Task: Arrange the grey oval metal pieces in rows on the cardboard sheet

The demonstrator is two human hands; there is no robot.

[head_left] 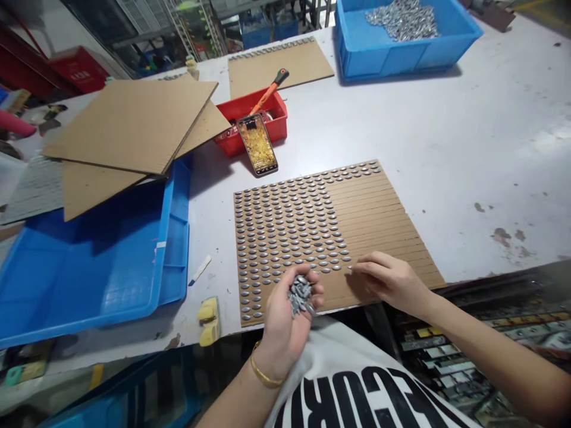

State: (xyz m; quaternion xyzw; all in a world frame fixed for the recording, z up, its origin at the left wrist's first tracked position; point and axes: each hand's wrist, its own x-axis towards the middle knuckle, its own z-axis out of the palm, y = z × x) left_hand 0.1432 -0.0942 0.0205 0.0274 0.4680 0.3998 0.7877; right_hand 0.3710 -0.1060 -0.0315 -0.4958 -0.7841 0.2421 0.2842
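While the left hand (283, 324) cups a loose heap of small oval metal pieces (300, 296), the right hand (390, 282) rests open, fingers extended and empty, just beside the laid rows on a grooved cardboard sheet (379, 232). Each piece looks hard, smooth and slippery, best pinched singly by its narrow ends.

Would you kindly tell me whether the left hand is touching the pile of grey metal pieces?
Touching: the head view shows the pile of grey metal pieces resting directly in the cupped palm of the left hand.
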